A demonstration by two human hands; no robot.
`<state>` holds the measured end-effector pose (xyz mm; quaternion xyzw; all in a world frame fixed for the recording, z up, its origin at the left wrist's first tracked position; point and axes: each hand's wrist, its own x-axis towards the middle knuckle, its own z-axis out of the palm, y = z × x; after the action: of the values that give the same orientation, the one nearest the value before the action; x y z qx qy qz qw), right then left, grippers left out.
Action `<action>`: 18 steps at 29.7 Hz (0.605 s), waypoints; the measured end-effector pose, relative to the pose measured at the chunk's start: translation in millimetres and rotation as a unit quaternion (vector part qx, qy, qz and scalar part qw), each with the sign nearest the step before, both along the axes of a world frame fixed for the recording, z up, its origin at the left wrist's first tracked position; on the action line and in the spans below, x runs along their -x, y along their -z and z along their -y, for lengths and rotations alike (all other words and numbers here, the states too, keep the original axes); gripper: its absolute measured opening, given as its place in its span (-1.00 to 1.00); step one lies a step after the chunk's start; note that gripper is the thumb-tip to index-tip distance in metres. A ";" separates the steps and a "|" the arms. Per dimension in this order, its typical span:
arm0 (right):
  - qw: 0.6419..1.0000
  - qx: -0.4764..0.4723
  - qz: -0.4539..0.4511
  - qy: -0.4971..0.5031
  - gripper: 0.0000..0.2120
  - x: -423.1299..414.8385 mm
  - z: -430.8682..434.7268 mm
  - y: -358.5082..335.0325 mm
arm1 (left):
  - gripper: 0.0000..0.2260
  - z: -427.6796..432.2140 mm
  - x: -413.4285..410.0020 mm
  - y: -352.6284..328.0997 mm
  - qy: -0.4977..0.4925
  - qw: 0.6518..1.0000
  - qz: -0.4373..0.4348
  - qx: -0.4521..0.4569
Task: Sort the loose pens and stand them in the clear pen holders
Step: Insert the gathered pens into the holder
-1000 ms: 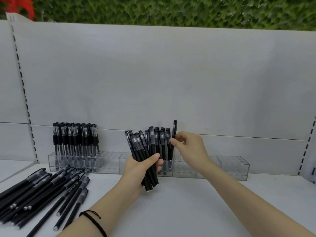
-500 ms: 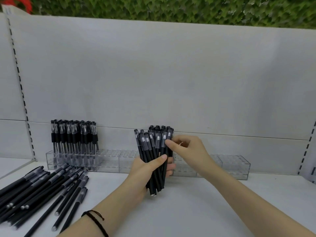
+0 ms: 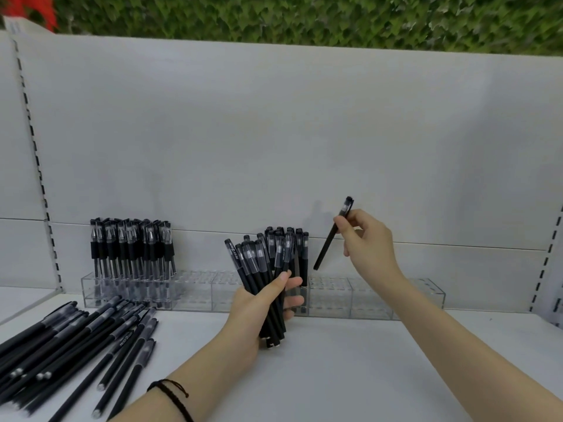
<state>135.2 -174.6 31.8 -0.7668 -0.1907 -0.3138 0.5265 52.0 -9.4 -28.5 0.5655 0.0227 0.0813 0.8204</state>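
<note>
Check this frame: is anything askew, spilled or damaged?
Nothing damaged. Loose pens lie heaped at left, expected mid-sort. The left hand grips a bundle; the right hand pinches one pen tilted above the clear holder.

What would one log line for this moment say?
left hand: grips pen bundle | right hand: pinches single pen, tilted, above clear holder | loose pens: on shelf, left

At frame centre the left hand (image 3: 259,303) grips a bundle of black pens (image 3: 268,269), caps up. Right of it the right hand (image 3: 365,242) pinches a single pen (image 3: 333,233), tilted, above the clear pen holders (image 3: 365,296). Loose pens (image 3: 76,339) lie at lower left on the white shelf (image 3: 335,376).
</note>
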 end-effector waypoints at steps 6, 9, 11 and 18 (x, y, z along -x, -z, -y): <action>0.996 0.085 0.003 -0.004 -0.80 -8.8 -2.3 14.7 | -0.82 1.7 -0.1 -1.1 0.006 1.000 -0.003 0.000; 0.985 0.168 -0.037 0.012 -0.79 -15.1 -5.0 18.3 | -0.84 2.8 -1.1 0.3 0.004 1.000 -0.004 -0.021; 0.969 0.237 -0.058 0.029 -0.77 -17.5 -10.5 20.3 | -0.86 3.4 -1.1 0.7 0.005 0.999 -0.006 -0.037; 0.951 0.292 -0.085 0.064 -0.56 -14.6 -13.9 17.9 | -0.88 1.4 -1.6 -1.4 0.017 1.000 0.001 -0.007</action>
<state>149.9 -160.7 13.9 -0.9213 -0.1790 -0.2113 0.2731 53.6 -10.8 -27.1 0.5717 0.0119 0.0682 0.8175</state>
